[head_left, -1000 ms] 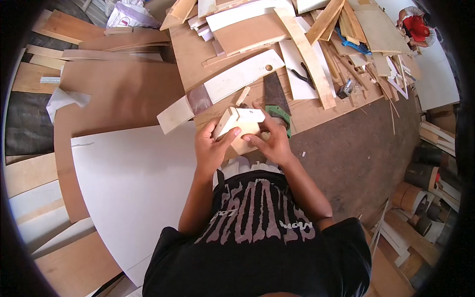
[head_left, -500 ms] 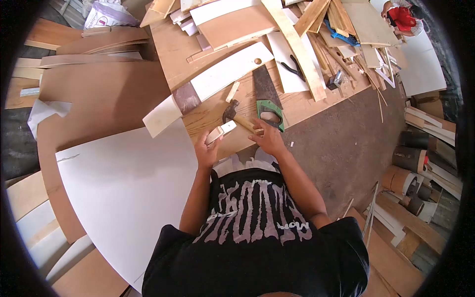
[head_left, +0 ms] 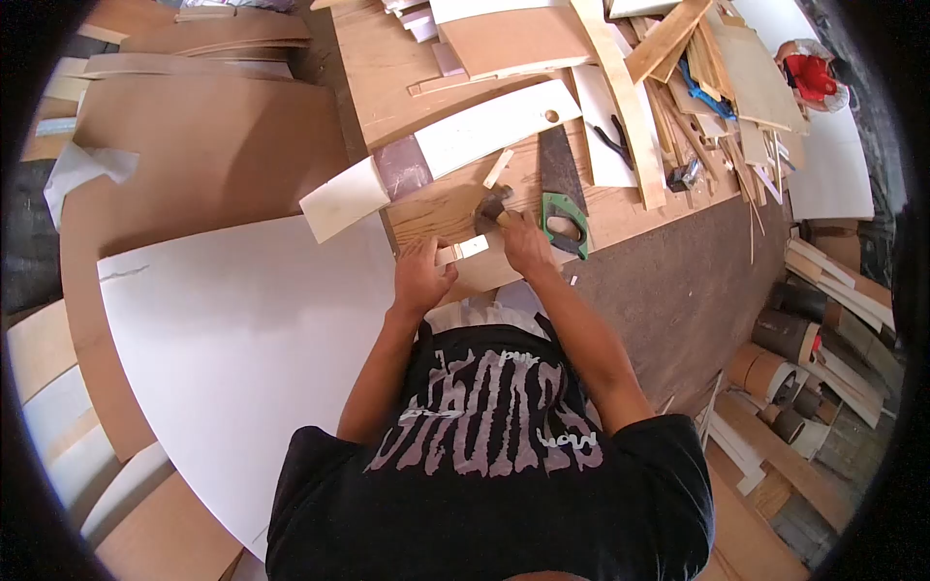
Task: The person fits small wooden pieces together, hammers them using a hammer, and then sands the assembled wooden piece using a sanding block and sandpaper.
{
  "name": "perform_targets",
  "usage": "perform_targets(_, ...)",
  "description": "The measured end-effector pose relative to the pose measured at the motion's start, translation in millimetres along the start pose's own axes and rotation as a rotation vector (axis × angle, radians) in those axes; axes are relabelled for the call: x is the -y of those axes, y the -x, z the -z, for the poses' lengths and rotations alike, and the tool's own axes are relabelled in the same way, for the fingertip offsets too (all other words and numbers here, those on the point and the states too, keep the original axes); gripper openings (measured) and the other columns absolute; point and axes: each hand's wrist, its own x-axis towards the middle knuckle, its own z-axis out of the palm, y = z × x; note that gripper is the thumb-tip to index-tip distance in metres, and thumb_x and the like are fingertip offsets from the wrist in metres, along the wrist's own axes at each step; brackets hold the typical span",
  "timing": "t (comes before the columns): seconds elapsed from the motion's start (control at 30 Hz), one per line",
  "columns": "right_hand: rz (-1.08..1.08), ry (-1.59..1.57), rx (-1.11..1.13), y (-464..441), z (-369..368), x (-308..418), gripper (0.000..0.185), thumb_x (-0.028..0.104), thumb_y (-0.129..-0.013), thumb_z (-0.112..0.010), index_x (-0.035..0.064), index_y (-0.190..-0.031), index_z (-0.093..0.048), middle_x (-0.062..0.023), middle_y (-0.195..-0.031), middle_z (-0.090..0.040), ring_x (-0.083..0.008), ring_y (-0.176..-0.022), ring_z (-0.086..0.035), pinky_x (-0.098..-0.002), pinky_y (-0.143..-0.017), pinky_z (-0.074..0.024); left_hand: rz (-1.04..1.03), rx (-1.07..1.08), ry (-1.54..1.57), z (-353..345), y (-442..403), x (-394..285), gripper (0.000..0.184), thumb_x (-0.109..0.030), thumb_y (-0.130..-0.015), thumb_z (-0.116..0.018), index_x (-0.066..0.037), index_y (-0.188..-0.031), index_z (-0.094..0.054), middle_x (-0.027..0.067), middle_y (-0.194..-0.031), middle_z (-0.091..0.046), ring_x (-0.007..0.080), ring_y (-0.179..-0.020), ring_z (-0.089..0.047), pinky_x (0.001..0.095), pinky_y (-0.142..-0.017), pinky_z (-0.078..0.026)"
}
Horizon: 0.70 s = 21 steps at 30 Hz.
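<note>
My left hand point(head_left: 423, 276) is closed around a small pale wooden block point(head_left: 472, 247), whose end sticks out to the right at the table's near edge. A claw hammer point(head_left: 494, 204) is in my right hand point(head_left: 526, 244), which wraps its handle close to the head; the head looks slightly blurred. Just right of that hand lies a handsaw point(head_left: 562, 184) with a green handle, its blade pointing away from me. A short wood strip point(head_left: 498, 168) rests beyond the hammer, beside a long white board point(head_left: 484, 131) with a round hole and a brown band.
Pliers point(head_left: 612, 143) and a tape measure point(head_left: 684, 175) lie farther right on the wooden table point(head_left: 620, 218). Scrap wood point(head_left: 678, 58) is piled at the back. A large white panel point(head_left: 242, 358) stands left. A person in red point(head_left: 812, 79) is at the far right.
My right hand has closed on the hammer's handle and moved up toward its head. My left hand still holds the block, now lower over the table edge. The view has shifted left.
</note>
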Motion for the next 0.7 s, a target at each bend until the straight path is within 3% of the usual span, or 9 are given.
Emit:
perform_targets(0.07, 0.047, -0.066, -0.086, 11.6, 8.8, -2.7, 0.029, 0.02, -0.099, -0.064, 0.0042, -0.122, -0.061, -0.0249, -0.111, -0.067, -0.0471, -0.101, -0.067, -0.0527, -0.088, -0.055, -0.038, -0.051, -0.122, -8.0, -1.1, 1.2, 0.041, -0.023, -0.075, -0.083, -0.007, -0.11, -0.069, 0.0141, -0.099, -0.072, 0.0367, -0.098, -0.067, 0.0465, -0.089, -0.052)
perform_targets(0.13, -0.126, -0.289, -0.191, 20.7, 26.4, -2.9, 0.03, 0.029, -0.105, -0.059, 0.0006, -0.112, -0.062, -0.0171, -0.085, -0.068, -0.0356, -0.077, -0.069, -0.0452, -0.071, -0.0548, -0.038, -0.084, -0.099, -9.7, -2.9, -9.5, 0.044, -0.027, -0.076, -0.086, -0.007, -0.111, -0.069, 0.0142, -0.1, -0.073, 0.0364, -0.098, -0.068, 0.0463, -0.089, -0.052)
perform_targets(0.17, -0.121, -0.285, -0.181, 29.6, 39.6, -3.2, 0.03, 0.029, -0.105, -0.059, 0.0006, -0.112, -0.062, -0.0171, -0.085, -0.068, -0.0356, -0.077, -0.069, -0.0452, -0.071, -0.0548, -0.045, -0.105, -0.084, -10.2, -1.7, -13.3, 0.047, -0.032, -0.076, -0.088, -0.007, -0.111, -0.069, 0.0142, -0.101, -0.073, 0.0362, -0.098, -0.068, 0.0461, -0.089, -0.052)
perform_targets(0.27, -0.338, -0.87, -0.02, 57.4, 103.4, 28.9, 0.049, 0.048, -0.109, -0.052, 0.0017, -0.092, -0.057, -0.0017, -0.069, -0.054, -0.0109, -0.056, -0.051, -0.0331, -0.05, -0.0419, -0.201, -0.121, 0.11, -13.3, -10.5, -8.1, 0.055, -0.043, -0.08, -0.088, -0.006, -0.118, -0.071, 0.0175, -0.109, -0.074, 0.0385, -0.106, -0.068, 0.047, -0.092, -0.053)
perform_targets(0.3, -0.341, -0.87, -0.016, 63.6, 113.2, 30.8, 0.049, 0.048, -0.109, -0.052, 0.0017, -0.092, -0.057, -0.0017, -0.069, -0.054, -0.0109, -0.056, -0.051, -0.0331, -0.05, -0.0419, -0.197, -0.119, 0.11, -16.3, -10.0, -10.1, 0.055, -0.043, -0.08, -0.088, -0.006, -0.118, -0.071, 0.0175, -0.109, -0.074, 0.0385, -0.106, -0.068, 0.047, -0.092, -0.053)
perform_targets(0.37, -0.111, -0.657, 0.165, 70.7, 127.8, 33.9, 0.049, 0.041, -0.11, -0.051, -0.0055, -0.099, -0.057, -0.0187, -0.07, -0.06, -0.0274, -0.065, -0.061, -0.0457, -0.064, -0.0497, -0.17, -0.153, 0.029, -19.8, -8.5, -13.3, 0.044, -0.039, -0.08, -0.088, -0.007, -0.107, -0.074, 0.0123, -0.097, -0.076, 0.0352, -0.096, -0.071, 0.0456, -0.091, -0.053)
perform_targets(0.4, -0.142, -0.607, 0.253, 71.8, 130.0, 40.0, 0.047, 0.041, -0.111, -0.048, -0.0054, -0.104, -0.057, -0.021, -0.071, -0.06, -0.0307, -0.067, -0.063, -0.0473, -0.067, -0.0497, -0.168, -0.15, 0.026, -24.7, -7.0, -11.1, 0.044, -0.039, -0.08, -0.088, -0.007, -0.107, -0.074, 0.0123, -0.097, -0.076, 0.0352, -0.096, -0.071, 0.0456, -0.091, -0.053)
perform_targets(0.5, -0.065, -0.671, 0.23, 73.0, 111.8, 43.6, 0.047, 0.04, -0.111, -0.049, -0.0054, -0.104, -0.058, -0.022, -0.071, -0.06, -0.0321, -0.069, -0.065, -0.0473, -0.069, -0.0502, -0.106, -0.233, 0.168, -32.1, -2.1, -8.7, 0.041, -0.041, -0.08, -0.088, -0.008, -0.102, -0.077, 0.0121, -0.095, -0.077, 0.0351, -0.092, -0.073, 0.0482, -0.089, -0.055)
perform_targets(0.7, -0.233, -0.814, 0.334, 74.9, 117.3, 44.4, 0.056, 0.049, -0.11, -0.048, -0.0053, -0.105, -0.058, -0.0285, -0.079, -0.066, -0.0529, -0.081, -0.066, -0.0538, -0.074, -0.0513, 0.037, -0.115, 0.037, -28.1, 6.8, -11.5, 0.027, -0.029, -0.084, -0.081, -0.011, -0.105, -0.078, 0.0121, -0.098, -0.078, 0.0347, -0.091, -0.073, 0.0457, -0.085, -0.056)
